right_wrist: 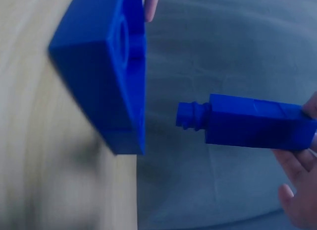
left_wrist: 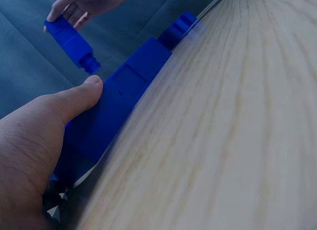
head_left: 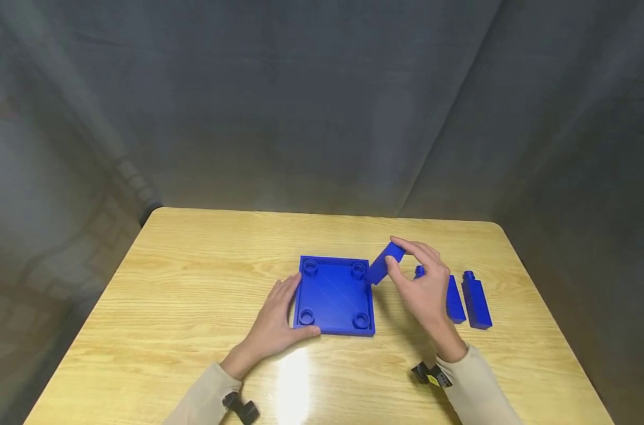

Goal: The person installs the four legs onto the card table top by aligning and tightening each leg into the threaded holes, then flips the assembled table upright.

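A shallow blue square tabletop (head_left: 334, 295) lies with its raised rim up and a round threaded socket in each corner. My left hand (head_left: 274, 324) holds it at the left, fingers along the left side and thumb at the near edge. Between thumb and fingers of my right hand (head_left: 425, 283) is a blue square leg (head_left: 383, 264). It tilts, with its threaded end (right_wrist: 192, 116) pointing down towards the tabletop's far right corner. In the right wrist view a gap shows between that end and the tabletop's rim.
On the wooden table (head_left: 194, 265), right of my right hand, lies a loose blue leg (head_left: 477, 302). Another leg (head_left: 455, 302) beside it is partly hidden by the hand, and a threaded tip (head_left: 419, 271) shows left of the hand. A grey curtain (head_left: 300, 118) hangs behind.
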Action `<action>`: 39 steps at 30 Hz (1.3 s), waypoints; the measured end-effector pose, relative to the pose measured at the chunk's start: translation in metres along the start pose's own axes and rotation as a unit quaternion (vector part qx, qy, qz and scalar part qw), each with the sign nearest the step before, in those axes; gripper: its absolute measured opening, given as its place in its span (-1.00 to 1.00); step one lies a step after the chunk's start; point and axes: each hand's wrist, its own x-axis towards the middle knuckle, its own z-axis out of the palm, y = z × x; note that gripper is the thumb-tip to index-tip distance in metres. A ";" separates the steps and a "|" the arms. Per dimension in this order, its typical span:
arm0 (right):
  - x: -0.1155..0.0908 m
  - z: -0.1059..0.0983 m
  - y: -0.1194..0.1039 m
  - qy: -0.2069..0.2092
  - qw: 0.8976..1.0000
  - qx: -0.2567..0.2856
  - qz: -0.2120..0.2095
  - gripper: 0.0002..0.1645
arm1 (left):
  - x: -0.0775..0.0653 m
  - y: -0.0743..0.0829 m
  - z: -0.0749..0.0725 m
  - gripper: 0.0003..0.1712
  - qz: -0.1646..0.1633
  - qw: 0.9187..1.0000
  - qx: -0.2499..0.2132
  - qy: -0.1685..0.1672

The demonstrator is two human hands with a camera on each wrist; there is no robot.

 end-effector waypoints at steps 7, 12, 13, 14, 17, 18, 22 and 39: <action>0.010 0.018 -0.010 -0.027 0.999 0.016 -0.002 -0.58 | -0.001 -0.001 -0.003 0.51 0.004 1.000 0.003 0.000; 0.017 0.030 -0.014 -0.043 0.999 0.020 0.000 -0.59 | -0.001 -0.002 0.000 0.51 0.015 1.000 0.005 0.004; 0.019 0.032 -0.015 -0.046 0.999 0.021 0.000 -0.59 | 0.000 -0.003 0.001 0.51 0.019 1.000 0.005 0.007; 0.021 0.034 -0.016 -0.049 0.999 0.022 -0.001 -0.59 | 0.000 -0.003 0.001 0.51 0.022 1.000 0.006 0.010; 0.027 0.042 -0.020 -0.057 0.998 0.024 -0.004 -0.59 | 0.000 -0.004 0.002 0.50 0.027 0.999 0.007 0.017; 0.028 0.045 -0.022 -0.060 0.998 0.027 -0.005 -0.59 | -0.001 -0.004 0.002 0.50 0.027 0.999 0.006 0.018; 0.031 0.060 -0.027 -0.067 0.997 0.036 -0.003 -0.59 | -0.003 -0.004 0.000 0.52 0.017 1.000 0.000 0.012; 0.028 0.099 -0.033 -0.162 0.987 0.019 0.008 -0.46 | -0.005 -0.006 -0.002 0.50 0.025 1.000 -0.001 0.015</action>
